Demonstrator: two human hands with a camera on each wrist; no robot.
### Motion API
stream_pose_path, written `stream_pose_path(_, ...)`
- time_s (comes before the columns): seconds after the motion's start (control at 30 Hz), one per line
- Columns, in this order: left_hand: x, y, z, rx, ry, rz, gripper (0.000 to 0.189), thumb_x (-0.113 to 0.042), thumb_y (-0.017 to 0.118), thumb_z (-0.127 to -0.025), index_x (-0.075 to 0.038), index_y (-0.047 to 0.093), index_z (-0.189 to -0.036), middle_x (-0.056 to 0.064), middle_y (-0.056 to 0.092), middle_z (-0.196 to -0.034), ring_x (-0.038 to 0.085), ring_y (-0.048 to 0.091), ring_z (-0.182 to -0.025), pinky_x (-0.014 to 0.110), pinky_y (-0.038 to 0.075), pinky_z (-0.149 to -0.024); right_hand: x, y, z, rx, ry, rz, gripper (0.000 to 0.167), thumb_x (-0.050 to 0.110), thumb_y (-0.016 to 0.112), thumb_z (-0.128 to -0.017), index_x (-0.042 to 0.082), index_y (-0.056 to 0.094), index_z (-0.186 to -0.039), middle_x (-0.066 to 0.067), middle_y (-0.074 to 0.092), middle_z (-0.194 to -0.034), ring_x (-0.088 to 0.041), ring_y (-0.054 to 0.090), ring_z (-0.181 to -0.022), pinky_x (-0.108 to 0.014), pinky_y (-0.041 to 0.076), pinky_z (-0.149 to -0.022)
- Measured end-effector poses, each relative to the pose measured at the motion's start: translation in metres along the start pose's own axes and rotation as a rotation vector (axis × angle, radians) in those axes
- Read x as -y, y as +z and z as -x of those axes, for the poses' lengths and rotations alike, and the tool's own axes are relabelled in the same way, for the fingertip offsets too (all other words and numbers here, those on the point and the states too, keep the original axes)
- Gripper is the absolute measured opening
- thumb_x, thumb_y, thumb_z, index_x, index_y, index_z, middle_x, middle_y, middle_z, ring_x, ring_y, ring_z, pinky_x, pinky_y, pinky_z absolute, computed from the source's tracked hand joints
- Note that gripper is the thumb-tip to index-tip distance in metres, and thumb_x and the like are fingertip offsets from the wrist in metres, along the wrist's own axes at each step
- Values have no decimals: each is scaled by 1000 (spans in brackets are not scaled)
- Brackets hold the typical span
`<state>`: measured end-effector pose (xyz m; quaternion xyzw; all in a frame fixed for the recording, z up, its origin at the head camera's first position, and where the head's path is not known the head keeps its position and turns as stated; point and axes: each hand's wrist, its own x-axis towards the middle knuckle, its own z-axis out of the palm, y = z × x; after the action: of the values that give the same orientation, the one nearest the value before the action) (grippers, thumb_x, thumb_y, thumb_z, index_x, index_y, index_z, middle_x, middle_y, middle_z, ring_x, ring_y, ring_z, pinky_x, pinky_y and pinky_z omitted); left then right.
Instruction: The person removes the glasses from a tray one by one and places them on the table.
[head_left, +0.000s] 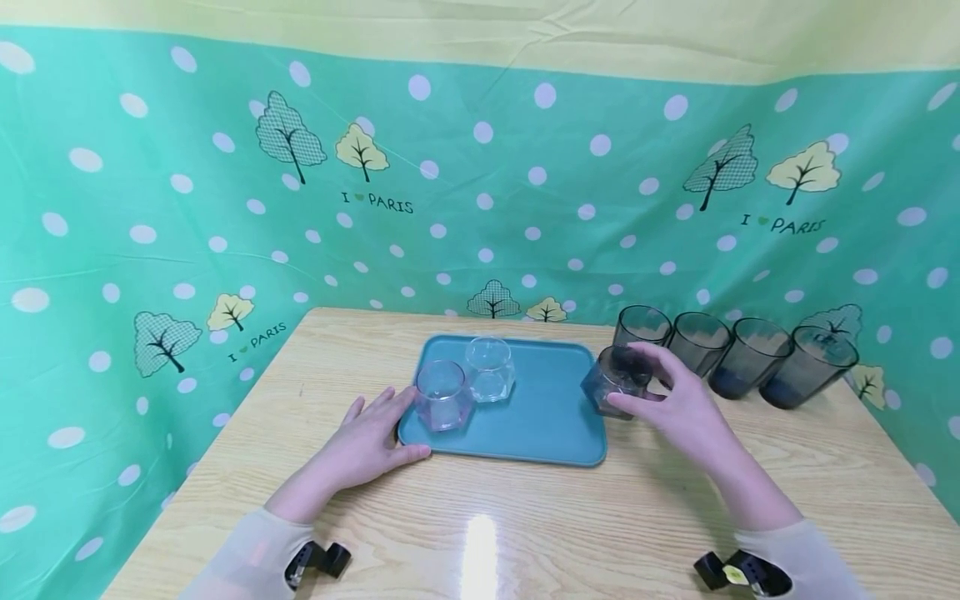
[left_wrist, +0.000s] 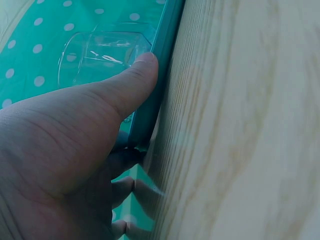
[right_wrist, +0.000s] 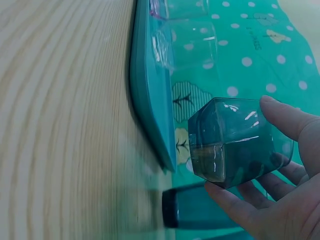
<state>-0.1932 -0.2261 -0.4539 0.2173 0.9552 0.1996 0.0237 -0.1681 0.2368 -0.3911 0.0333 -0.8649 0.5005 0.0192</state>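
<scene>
My right hand [head_left: 675, 404] grips a smoky grey glass [right_wrist: 230, 140] with a faceted base. In the right wrist view the glass is held up off the table, thumb on one side and fingers on the other. It is at the right end of a blue rectangular tray [head_left: 543, 417]. On the tray's left half stand a pink-tinted glass [head_left: 442, 404] and a clear glass [head_left: 490, 375], side by side. My left hand [head_left: 363, 446] rests at the tray's front left corner, thumb against the rim in the left wrist view, fingers spread along the left side.
Several tall dark tumblers [head_left: 753, 358] stand in a row at the table's back right, close behind my right hand. A green dotted cloth [head_left: 480, 192] hangs behind the wooden table [head_left: 555, 533].
</scene>
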Motion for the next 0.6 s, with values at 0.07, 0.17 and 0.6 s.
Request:
stream_pose_path(0.07, 0, 0, 0, 1, -3, 2, 105, -68, 76, -97, -1, 40, -169, 18, 45, -171, 48, 33, -161, 80, 14, -125, -3, -3, 1, -6, 7, 10, 91, 35, 90, -97, 18, 39, -171, -17, 49, -164, -37, 47, -152, -56, 50, -116)
stream_pose_path(0.17, -1, -1, 0, 1, 1, -2, 105, -69, 75, -97, -1, 40, -169, 18, 46, -171, 49, 34, -160, 81, 15, -125, -7, -8, 3, -14, 21, 22, 91, 35, 89, -97, 18, 39, -171, -19, 53, -160, -38, 50, -148, -57, 50, -115)
stream_pose_path(0.6, 0, -1, -1, 1, 2, -5, 102, -66, 77, -97, -1, 42, -168, 19, 46, -170, 49, 35, -160, 81, 16, -124, -24, -20, 2, -17, 61, 123, 94, 45, 88, -96, 17, 39, -171, -24, 55, -156, -44, 61, -134, -50, 55, -99)
